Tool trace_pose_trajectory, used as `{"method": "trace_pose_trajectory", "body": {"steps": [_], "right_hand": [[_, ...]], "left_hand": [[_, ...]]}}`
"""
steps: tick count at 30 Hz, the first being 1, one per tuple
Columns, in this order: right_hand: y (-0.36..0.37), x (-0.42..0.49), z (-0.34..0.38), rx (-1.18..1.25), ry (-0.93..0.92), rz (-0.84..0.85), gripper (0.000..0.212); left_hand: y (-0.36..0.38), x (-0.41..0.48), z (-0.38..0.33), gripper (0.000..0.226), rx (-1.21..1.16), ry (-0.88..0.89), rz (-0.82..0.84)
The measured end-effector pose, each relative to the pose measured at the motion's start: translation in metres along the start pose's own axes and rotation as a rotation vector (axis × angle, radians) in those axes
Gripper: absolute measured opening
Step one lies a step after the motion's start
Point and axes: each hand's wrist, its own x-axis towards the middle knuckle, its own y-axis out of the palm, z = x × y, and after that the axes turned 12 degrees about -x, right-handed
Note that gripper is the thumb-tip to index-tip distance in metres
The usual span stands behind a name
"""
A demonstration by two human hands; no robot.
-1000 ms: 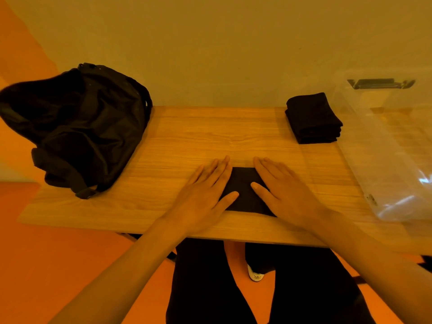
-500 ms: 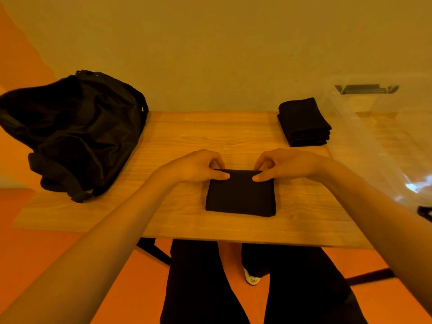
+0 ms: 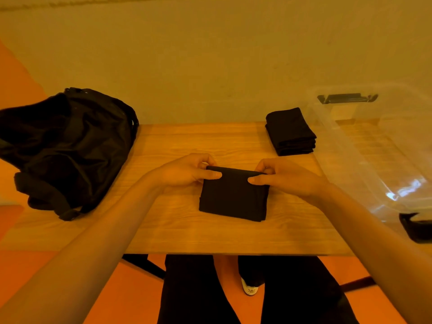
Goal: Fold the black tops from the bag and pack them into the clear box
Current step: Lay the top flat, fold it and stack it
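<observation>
A folded black top [image 3: 233,197] lies in the middle of the wooden table [image 3: 182,230]. My left hand [image 3: 187,171] pinches its far left corner, thumb on top and fingers curled behind. My right hand [image 3: 285,176] pinches the far right corner the same way. The far edge looks slightly raised off the table. A stack of folded black tops [image 3: 291,132] sits at the back right. The black bag [image 3: 67,146] slumps at the table's left end. The clear box [image 3: 378,155] stands at the right, with nothing visible inside.
A plain wall rises right behind the table. The box has black latches at its far end [image 3: 347,98] and near end [image 3: 416,226]. Below the table's front edge I see dark trousers, a white shoe [image 3: 249,288] and an orange floor.
My hands went from pressing flat on the folded top to pinching its far corners. Since half a second ago they have barely moved, and the far edge has lifted a little.
</observation>
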Motion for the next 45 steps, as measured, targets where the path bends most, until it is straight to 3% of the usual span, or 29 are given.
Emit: {"method": "trace_pose_trajectory", "body": {"steps": [4, 9, 14, 18, 24, 28, 32, 37, 45], "right_hand": [[0.009, -0.008, -0.005, 0.071, 0.032, -0.082, 0.016], [0.017, -0.015, -0.01, 0.085, 0.086, -0.141, 0.023], [0.02, -0.024, -0.015, 0.282, 0.092, -0.287, 0.028], [0.029, -0.028, -0.018, 0.329, 0.115, -0.27, 0.036], [0.026, -0.026, -0.019, 0.466, 0.119, -0.436, 0.027], [0.014, -0.021, -0.01, 0.658, 0.108, -0.666, 0.027], [0.004, -0.006, 0.007, 0.919, 0.181, -0.901, 0.043], [-0.004, 0.023, 0.019, 1.247, 0.26, -0.977, 0.05], [-0.022, 0.042, 0.019, 1.518, 0.217, -1.019, 0.049]], "left_hand": [[0.009, 0.004, 0.006, 0.039, -0.053, 0.001, -0.046], [0.013, 0.009, 0.007, 0.025, -0.052, -0.022, -0.115], [0.014, 0.017, -0.005, 0.024, -0.15, 0.033, -0.119], [0.014, 0.026, -0.008, 0.026, -0.14, 0.004, -0.084], [0.012, 0.039, -0.021, 0.017, -0.242, 0.061, -0.057], [0.018, 0.058, -0.052, 0.019, -0.308, 0.179, -0.093], [0.025, 0.095, -0.095, 0.015, -0.326, 0.25, -0.156], [0.04, 0.155, -0.126, 0.029, -0.308, 0.272, -0.18], [0.053, 0.228, -0.146, 0.02, -0.304, 0.274, -0.144]]}}
